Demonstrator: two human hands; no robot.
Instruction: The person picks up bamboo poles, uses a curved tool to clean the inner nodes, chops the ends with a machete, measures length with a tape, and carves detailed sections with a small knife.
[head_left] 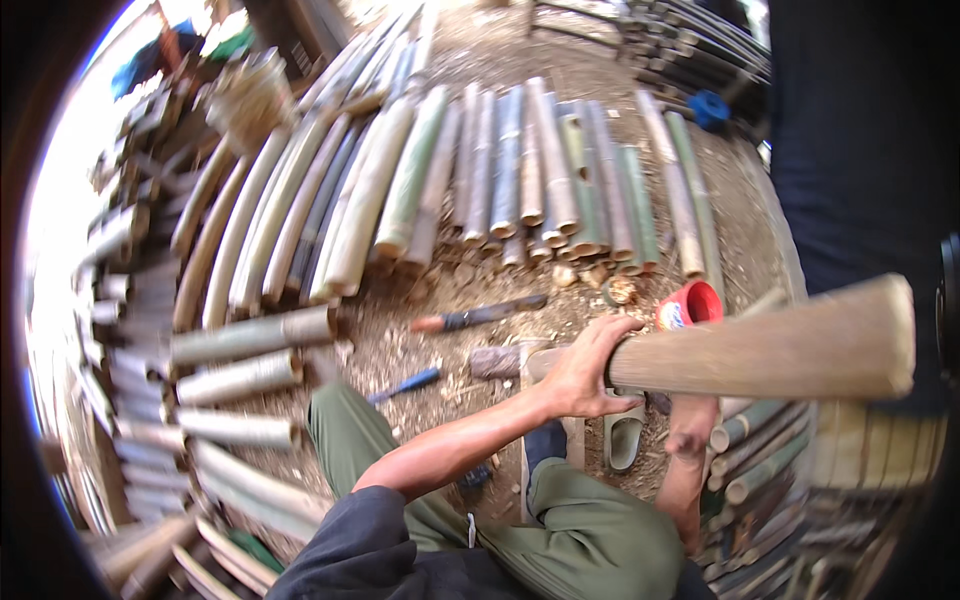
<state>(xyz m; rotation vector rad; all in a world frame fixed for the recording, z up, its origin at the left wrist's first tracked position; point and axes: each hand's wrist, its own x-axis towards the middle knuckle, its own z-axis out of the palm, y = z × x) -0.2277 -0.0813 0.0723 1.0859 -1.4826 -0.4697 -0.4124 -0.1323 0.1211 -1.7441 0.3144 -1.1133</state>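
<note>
A thick brown bamboo pole [770, 345] is raised over my lap, its pale cut end toward the right. My left hand [590, 370] is closed round its left end, fingers over the top and thumb below. Beneath the pole, my right hand [691, 422] is curled against it, with the fingers partly hidden behind the pole. A long dark tool with an orange end [480, 314] lies on the ground ahead of my knees. Closer to my left knee is a blue-handled tool [405, 386]. A red container [692, 303] stands just beyond the pole.
Rows of cut bamboo poles [415, 190] lie across the ground ahead, and more bamboo [240, 380] is stacked at my left. Further pieces [755, 450] lie at my right. A person's dark-clothed leg [850, 150] is close on the right. Chips litter the dirt floor [380, 350].
</note>
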